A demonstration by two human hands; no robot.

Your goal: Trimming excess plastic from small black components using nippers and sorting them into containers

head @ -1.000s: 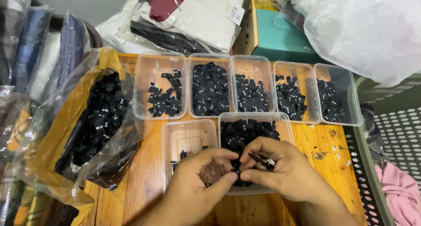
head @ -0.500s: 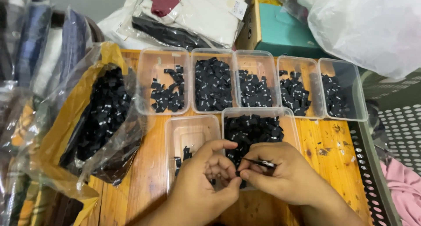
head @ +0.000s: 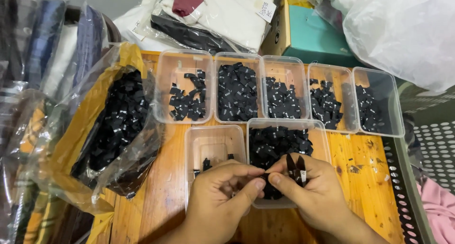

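Both our hands, left [head: 218, 199] and right [head: 310, 192], had drawn nearer us, fingertips pinched together on one label [head: 263, 178]; snips [head: 296, 168] stayed in right.

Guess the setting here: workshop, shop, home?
Probably a small garment workshop or packing bench: clear plastic tubs full of small black woven labels on an orange wooden table, bagged folded clothes behind, black thread snips in the right hand.
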